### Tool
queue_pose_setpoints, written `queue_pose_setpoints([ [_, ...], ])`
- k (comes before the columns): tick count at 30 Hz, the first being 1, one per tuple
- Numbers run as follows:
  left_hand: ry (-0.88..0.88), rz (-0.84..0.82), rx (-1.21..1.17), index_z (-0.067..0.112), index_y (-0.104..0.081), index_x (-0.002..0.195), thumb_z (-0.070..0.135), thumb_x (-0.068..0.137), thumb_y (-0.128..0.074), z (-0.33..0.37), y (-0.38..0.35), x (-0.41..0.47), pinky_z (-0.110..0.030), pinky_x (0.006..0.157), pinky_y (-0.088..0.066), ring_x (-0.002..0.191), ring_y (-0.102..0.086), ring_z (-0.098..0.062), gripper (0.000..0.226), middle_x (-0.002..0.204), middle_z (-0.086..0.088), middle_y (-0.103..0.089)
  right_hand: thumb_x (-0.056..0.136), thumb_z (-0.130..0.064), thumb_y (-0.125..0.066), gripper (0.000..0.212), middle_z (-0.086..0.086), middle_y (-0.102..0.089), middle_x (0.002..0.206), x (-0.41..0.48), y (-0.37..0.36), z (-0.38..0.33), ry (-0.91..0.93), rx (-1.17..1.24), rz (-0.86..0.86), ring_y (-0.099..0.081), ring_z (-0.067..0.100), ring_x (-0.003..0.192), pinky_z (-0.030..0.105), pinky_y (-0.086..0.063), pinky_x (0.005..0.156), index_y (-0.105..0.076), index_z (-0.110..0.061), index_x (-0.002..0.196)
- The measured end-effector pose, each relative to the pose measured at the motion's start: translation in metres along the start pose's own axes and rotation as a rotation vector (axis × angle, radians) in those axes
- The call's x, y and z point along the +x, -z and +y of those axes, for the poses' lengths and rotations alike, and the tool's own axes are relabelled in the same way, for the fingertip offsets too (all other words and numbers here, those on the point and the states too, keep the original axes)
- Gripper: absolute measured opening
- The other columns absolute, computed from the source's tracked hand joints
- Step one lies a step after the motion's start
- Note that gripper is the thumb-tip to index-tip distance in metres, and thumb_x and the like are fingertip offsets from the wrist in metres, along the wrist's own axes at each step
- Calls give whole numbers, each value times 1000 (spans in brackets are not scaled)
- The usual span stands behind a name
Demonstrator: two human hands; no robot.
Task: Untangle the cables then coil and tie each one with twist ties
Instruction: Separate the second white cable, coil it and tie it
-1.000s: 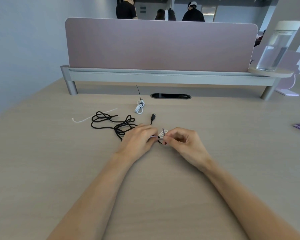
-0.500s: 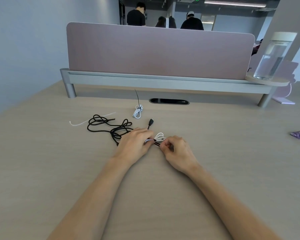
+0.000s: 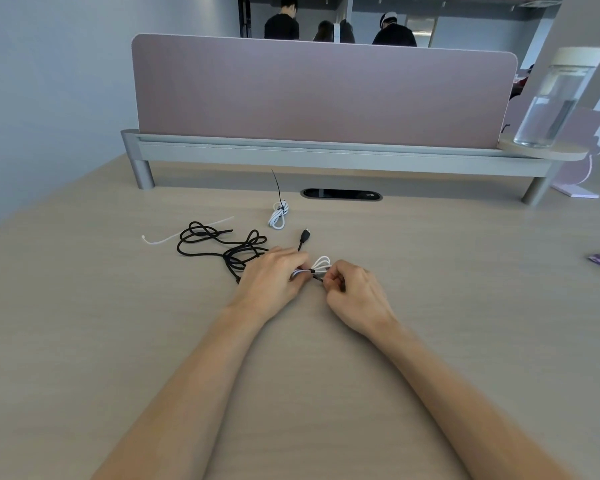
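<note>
white coil (image 3: 321, 264) is pinned low over the tabletop (image 3: 84, 341) by clenched left hand (image 3: 272, 277) so the tie (image 3: 313, 271) can be twisted by right hand (image 3: 355, 292) fingers; black cable (image 3: 222, 247) lies untied.

Left hand (image 3: 272, 277) curled, knuckles up; right hand (image 3: 355, 292) fisted, grip apparently pinched; forearms converging.
</note>
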State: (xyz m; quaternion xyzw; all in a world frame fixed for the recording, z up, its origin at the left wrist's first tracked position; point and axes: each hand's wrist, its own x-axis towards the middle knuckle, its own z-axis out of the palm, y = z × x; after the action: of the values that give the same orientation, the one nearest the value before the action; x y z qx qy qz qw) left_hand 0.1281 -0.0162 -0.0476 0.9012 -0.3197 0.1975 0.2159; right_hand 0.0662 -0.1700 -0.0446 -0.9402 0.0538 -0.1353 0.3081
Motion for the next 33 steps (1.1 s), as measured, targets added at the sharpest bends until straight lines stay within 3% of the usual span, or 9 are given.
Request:
queue_pose_setpoints([
  [11,5,17,4,21,-59,82,30,87,-64,0,-3,0,-35,61,-46,86,-53,-15,11,84,8,-62,81,-15,-50,12,-1,-61,79,0,3,-5,-51,-12,-26,-56,27,84,28,-33,71,-60,-19,84],
  [21,22,23,-5,22,-57,79,31,86,-65,1,-3,0,-33,58,-44,84,-53,-16,14,81,7,-62,78,-16,-50,15,0,-68,84,3,0,-15,-142,119,-22,-60,28,89,37,-47,87,-63,-14,85],
  [27,45,28,-3,22,-60,81,32,86,-64,4,-2,0,-30,58,-39,86,-53,-14,12,83,7,-64,87,-28,-55,17,-14,-58,67,3,-2,-13,-160,207,-1,-61,19,85,36,-45,90,-62,-28,72],
  [30,55,27,-4,23,-62,82,31,87,-63,5,1,0,-31,60,-40,88,-54,-15,10,84,7,-65,88,-32,-58,18,-10,-63,69,4,-1,-12,-134,298,0,-60,17,78,34,-48,83,-70,-24,78],
  [33,60,16,-36,24,-62,81,31,87,-63,4,1,-1,-33,63,-45,87,-54,-14,10,83,9,-64,89,-31,-61,16,-10,-68,77,2,7,-5,-116,404,-38,-58,4,70,19,-44,66,-74,-23,85],
])
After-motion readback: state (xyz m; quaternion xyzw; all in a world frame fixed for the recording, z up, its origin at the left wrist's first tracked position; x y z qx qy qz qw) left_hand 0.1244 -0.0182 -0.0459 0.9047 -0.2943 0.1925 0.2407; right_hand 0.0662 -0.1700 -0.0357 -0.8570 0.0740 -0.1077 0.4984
